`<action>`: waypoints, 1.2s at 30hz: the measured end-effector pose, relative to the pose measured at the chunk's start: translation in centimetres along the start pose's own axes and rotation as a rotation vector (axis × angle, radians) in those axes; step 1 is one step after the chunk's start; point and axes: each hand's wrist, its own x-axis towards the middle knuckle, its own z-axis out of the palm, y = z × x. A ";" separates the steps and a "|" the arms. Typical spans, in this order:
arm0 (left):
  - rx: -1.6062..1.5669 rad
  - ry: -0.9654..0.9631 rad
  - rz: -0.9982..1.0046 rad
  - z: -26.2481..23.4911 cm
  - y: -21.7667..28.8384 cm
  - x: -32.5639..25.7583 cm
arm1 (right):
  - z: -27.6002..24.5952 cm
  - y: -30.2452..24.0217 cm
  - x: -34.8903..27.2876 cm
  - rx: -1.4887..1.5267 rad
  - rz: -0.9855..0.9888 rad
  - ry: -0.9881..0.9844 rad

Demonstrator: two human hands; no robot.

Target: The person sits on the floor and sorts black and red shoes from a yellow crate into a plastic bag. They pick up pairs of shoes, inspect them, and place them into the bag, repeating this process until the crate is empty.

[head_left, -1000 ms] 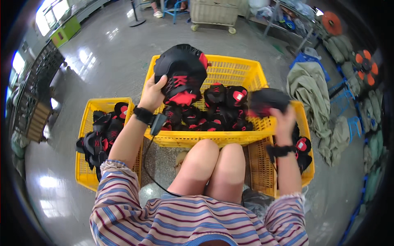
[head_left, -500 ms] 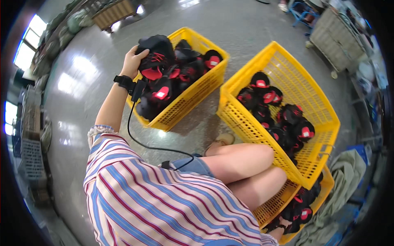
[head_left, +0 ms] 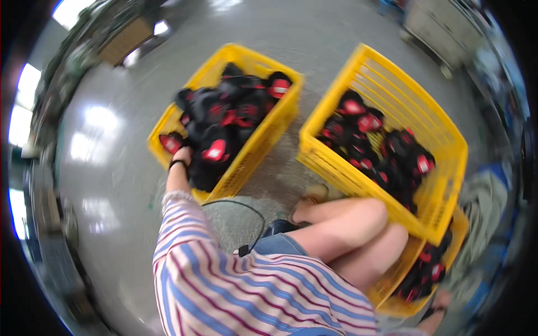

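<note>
In the head view, 3 yellow crates of black-and-red shoes stand around the seated person. The left crate [head_left: 273,136] lies at 10 o'clock from the middle, and the left hand [head_left: 181,155] is down inside it at 9 o'clock, fingers partly curled at a shoe [head_left: 170,142] with a red patch (blur and the pile hide how firm any hold is). That shoe sits just inside the crate's left wall, beside a heap of others [head_left: 224,106]. The large crate [head_left: 340,176], at 2 o'clock, holds a looser heap. At 4 o'clock, the right hand [head_left: 441,298] is near the lower crate [head_left: 397,274]; I cannot tell how open it is or whether it has anything. A pale cart [head_left: 443,31] stands near 2 o'clock, farther off.
</note>
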 end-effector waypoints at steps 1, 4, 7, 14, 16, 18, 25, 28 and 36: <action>0.053 -0.071 -0.143 3.8 -0.1 -0.5 | -3.6 2.0 3.8 -0.197 -0.187 0.243; 0.208 0.286 -0.118 -4.5 4.9 1.1 | -5.9 -3.0 7.4 0.594 0.534 -0.251; -0.162 0.661 0.376 -15.3 16.1 4.9 | -13.9 -6.4 14.6 0.497 0.294 -0.172; -0.309 0.048 1.141 -19.5 56.8 -2.7 | -25.3 -29.0 35.4 0.539 -0.168 -0.176; -0.098 -0.053 1.224 -14.3 64.6 -2.8 | -26.3 -35.3 39.0 0.463 -0.350 -0.153; -0.059 0.041 1.160 -7.0 69.3 0.2 | -27.6 -40.6 41.3 0.470 -0.545 -0.158; 0.274 -0.065 0.587 4.5 76.6 4.4 | -21.3 -44.2 43.5 0.413 -0.812 -0.305; 0.355 -0.050 0.463 6.6 80.2 6.2 | -15.6 -45.8 45.8 0.446 -0.781 -0.514; 0.600 -0.141 0.317 10.2 83.7 11.5 | -12.9 -49.3 47.3 0.506 -0.878 -0.444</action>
